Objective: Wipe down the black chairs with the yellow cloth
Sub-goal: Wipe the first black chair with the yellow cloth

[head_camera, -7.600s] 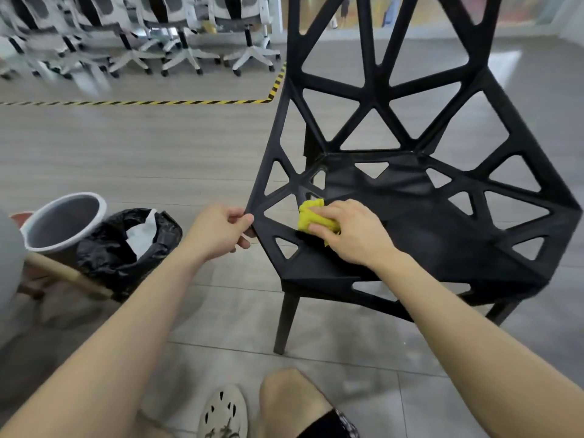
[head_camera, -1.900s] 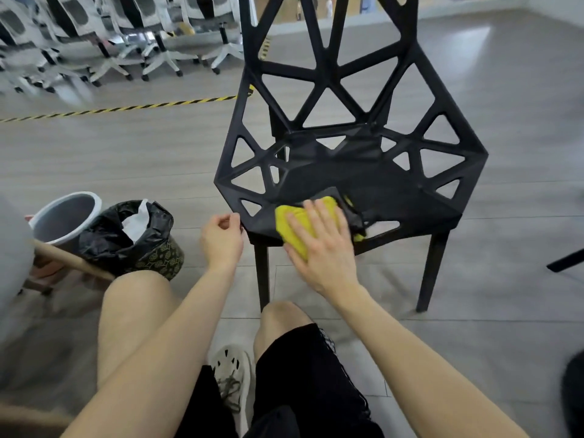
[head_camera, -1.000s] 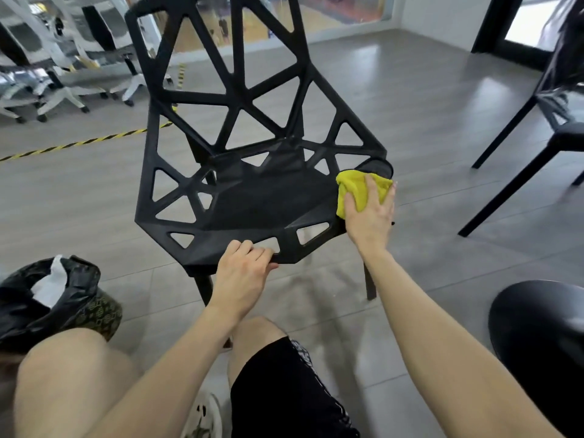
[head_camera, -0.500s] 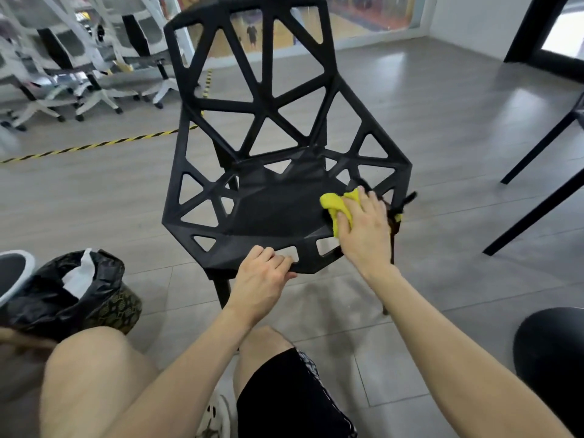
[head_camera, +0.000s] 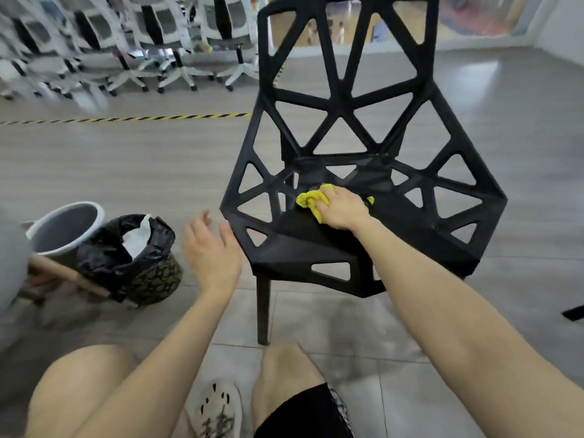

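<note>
Mid-frame, the right hand [head_camera: 341, 211] curls round the yellow cloth [head_camera: 310, 199], pressing it onto the black chair [head_camera: 303, 245] seat to scrub, while the spread left hand [head_camera: 210, 248] hovers beside its edge, likely to steady it.

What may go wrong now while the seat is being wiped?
1. The left hand is open beside the chair, not holding it, so the chair may slide or tip under the wiping push.
2. The cloth, bunched in the right hand, could catch in one of the chair's triangular holes.
</note>
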`<move>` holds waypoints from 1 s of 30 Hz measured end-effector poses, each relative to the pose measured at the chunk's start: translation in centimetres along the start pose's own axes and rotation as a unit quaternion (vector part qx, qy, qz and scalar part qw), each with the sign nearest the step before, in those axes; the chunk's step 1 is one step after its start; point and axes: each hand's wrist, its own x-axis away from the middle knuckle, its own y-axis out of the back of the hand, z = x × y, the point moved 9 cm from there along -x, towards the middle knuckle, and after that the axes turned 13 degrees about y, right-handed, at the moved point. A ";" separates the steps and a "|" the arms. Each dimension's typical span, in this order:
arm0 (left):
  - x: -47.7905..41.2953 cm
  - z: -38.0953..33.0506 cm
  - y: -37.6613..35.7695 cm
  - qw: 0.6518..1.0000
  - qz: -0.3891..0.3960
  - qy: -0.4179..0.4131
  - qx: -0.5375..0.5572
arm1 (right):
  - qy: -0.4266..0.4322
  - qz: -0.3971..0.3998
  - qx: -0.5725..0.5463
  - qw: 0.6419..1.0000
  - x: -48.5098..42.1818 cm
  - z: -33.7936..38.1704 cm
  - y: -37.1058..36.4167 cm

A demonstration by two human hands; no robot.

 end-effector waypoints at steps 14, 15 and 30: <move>-2.9 4.1 -4.6 0.963 0.242 0.116 0.024 | 0.084 0.010 -0.010 0.996 -0.6 3.9 -3.1; -2.9 4.0 -4.6 0.963 0.244 0.113 0.009 | 0.079 0.014 -0.007 0.997 -0.9 4.0 -3.1; -3.4 2.4 -3.1 0.961 0.215 0.011 -0.173 | 0.037 -0.030 0.076 0.996 9.7 9.4 -1.9</move>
